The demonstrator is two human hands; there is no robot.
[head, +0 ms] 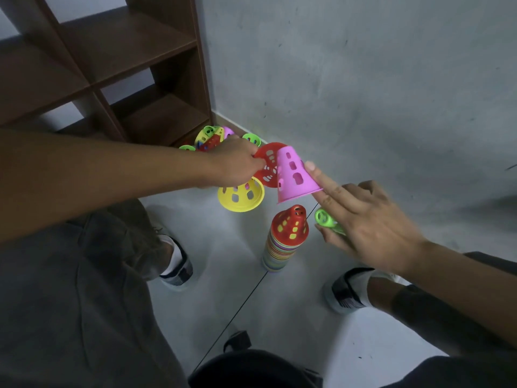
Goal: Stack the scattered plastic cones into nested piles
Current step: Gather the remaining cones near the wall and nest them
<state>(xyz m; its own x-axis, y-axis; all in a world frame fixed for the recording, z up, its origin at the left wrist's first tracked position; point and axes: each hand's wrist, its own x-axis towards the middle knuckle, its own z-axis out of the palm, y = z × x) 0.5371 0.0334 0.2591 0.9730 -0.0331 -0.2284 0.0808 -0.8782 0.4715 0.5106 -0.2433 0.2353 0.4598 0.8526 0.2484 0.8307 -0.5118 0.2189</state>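
My left hand grips a red cone by its rim, and a yellow cone hangs just below the same hand. A pink cone is in the air, pressed between the red cone and the outstretched index finger of my right hand. That hand's thumb and lower fingers pinch a green cone. Under the pink cone a tall nested pile, topped by a red cone, stands on the floor. Several loose cones lie by the wall.
A brown wooden shelf unit stands at the left, beside the loose cones. A grey wall closes off the far side. My two shoes flank the pile. A small black object lies on the floor near me.
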